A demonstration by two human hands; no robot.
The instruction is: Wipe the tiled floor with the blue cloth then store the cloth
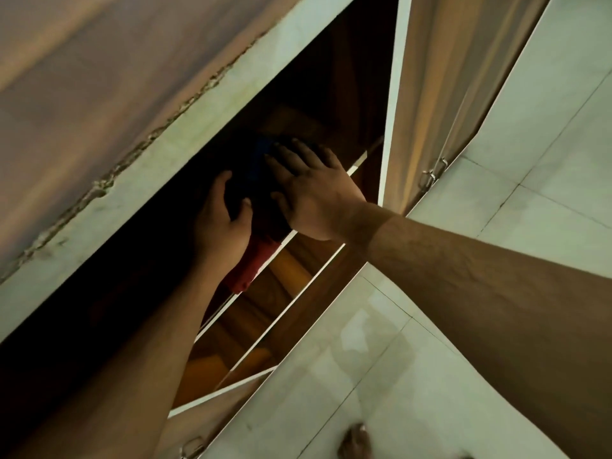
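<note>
A: Right hand [314, 197]?
B: Fingers straight and spread, palm flat, pressing down on the blue cloth [260, 160]. Forearm comes in from the right, reaching into the open cupboard [337, 94].
A: Left hand [222, 217]?
B: Fingers curled at the edge of the dark pile under the cloth; too shadowed to tell whether it grips anything. Arm stretches up from lower left.
A: Where's the cloth?
B: On a shelf inside the cupboard, on top of dark folded fabric, with a red cloth [251, 266] lower at the shelf edge.
A: Any writing?
B: None readable. Cupboard door [427, 104] stands open at right; tiled floor [397, 376] and a bare foot [354, 440] below.
</note>
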